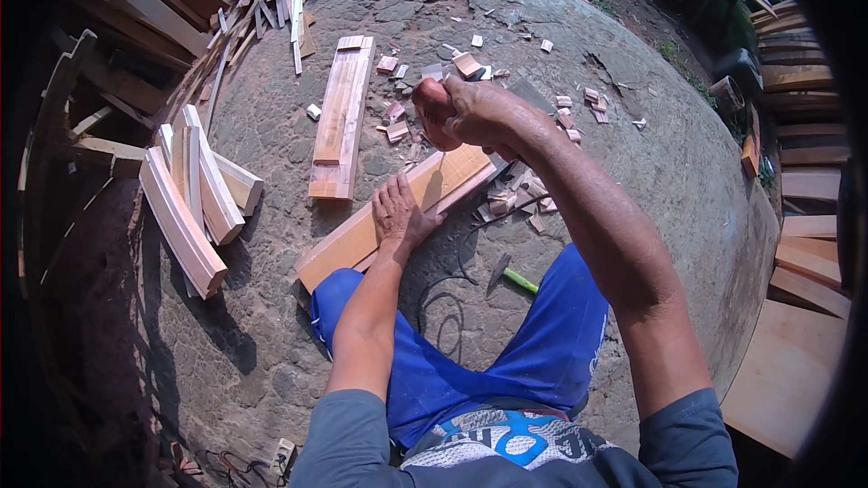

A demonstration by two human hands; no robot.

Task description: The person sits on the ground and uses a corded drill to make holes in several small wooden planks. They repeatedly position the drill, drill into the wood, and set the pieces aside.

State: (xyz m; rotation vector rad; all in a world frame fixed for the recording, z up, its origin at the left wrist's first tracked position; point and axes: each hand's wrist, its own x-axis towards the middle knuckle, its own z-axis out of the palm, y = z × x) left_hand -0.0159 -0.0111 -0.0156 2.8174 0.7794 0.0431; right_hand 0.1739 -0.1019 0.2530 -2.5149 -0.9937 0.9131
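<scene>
A long wooden beam (339, 248) lies slantwise on the ground in front of me, its near end by my left knee. My left hand (402, 215) rests on top of it with fingers stretched out. In my right hand (488, 116) is a red power drill (434, 111), held above the far half of the beam. Its thin bit points down at the wood; I cannot tell whether the tip is in it. A dark cord (463, 248) runs along the ground beside the beam.
A second beam (342, 126) lies beyond my left hand. Curved wooden pieces (185, 217) are stacked at the left. Wood offcuts (520, 194) litter the ground around the beam. Between my legs lies a green-handled hammer (518, 281). Boards (805, 181) line the right side.
</scene>
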